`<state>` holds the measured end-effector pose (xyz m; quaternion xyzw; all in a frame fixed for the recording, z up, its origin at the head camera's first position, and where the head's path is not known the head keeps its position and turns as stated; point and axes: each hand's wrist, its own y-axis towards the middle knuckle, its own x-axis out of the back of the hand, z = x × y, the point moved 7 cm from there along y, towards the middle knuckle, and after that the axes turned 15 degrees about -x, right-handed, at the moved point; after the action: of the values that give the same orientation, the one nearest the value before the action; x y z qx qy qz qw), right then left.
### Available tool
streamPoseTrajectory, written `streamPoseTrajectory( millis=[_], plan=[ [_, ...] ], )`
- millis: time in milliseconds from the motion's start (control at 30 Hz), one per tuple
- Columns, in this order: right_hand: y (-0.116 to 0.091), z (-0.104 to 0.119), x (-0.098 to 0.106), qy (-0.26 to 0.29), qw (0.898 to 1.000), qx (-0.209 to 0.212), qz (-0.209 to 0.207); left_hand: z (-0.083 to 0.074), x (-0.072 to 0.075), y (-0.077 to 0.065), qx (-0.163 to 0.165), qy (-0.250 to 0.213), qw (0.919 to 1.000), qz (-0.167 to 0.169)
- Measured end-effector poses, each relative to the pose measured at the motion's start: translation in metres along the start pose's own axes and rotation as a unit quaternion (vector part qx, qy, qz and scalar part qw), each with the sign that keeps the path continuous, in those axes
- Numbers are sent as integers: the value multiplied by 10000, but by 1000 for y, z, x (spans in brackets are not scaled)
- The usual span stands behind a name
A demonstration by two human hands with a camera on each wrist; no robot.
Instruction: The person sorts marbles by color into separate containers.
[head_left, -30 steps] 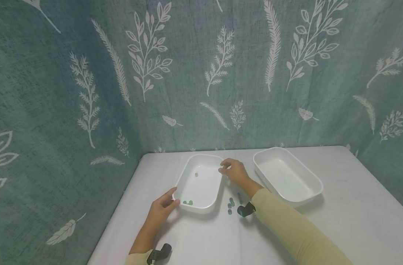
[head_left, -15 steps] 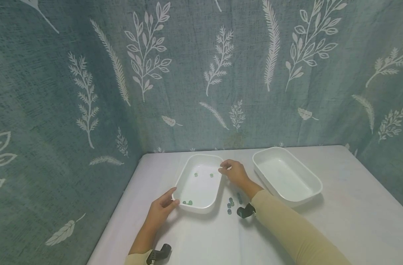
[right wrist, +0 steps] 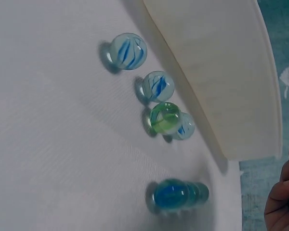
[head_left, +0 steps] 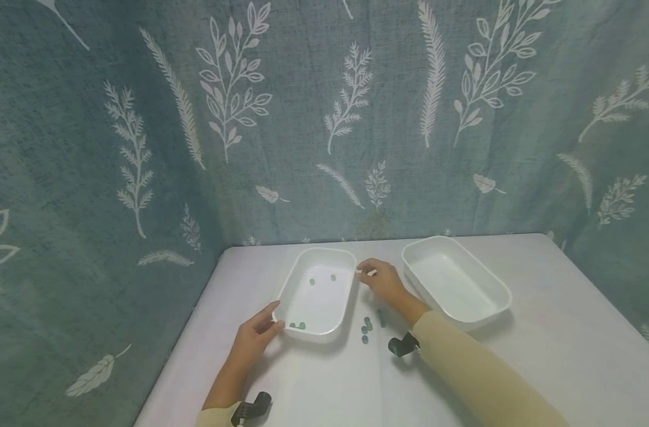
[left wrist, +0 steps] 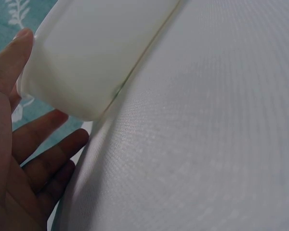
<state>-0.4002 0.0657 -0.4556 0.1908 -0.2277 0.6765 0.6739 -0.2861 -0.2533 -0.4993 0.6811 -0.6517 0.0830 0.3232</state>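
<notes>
At the near left corner of a white tray [head_left: 314, 338], my left hand [head_left: 251, 338] grips the rim, thumb [left wrist: 23, 45] against the edge, other fingers spread by its outer wall. My right hand [head_left: 383, 281] is beside the far right corner, fingers loosely bent, fingertips just outside the rim. Greenish glass marbles lie inside: one marble [head_left: 312, 281] and another marble [head_left: 333, 277] at the far end, two [head_left: 302, 325] near the left hand. Right of the tray several marbles lie on the cloth, including a clear one with blue swirls [right wrist: 128, 51] and a green one [right wrist: 165, 118].
A second white tray [head_left: 498, 317] stands to the right, behind the right forearm. White cloth [head_left: 335, 385] covers the table, and a leaf-patterned curtain [head_left: 298, 118] rises behind it and on the left. Dark wrist cameras [head_left: 403, 344] sit at both cuffs.
A marble has appeared in the tray beside my right hand and has rolled slightly left and away. The right hand has moved slightly right, off the rim. My left hand has stayed in place.
</notes>
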Motion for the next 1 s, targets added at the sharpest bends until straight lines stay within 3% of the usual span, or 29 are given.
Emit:
streamPoseTrajectory(
  millis=[500, 1000],
  plan=[
    [-29, -4, 17, -162, 9996, 201, 89, 4, 2, 1, 112, -25, 9999, 23],
    [-60, -33, 8, 20, 9999, 27, 130, 3, -1, 3, 90, -9, 10000, 22]
  ],
)
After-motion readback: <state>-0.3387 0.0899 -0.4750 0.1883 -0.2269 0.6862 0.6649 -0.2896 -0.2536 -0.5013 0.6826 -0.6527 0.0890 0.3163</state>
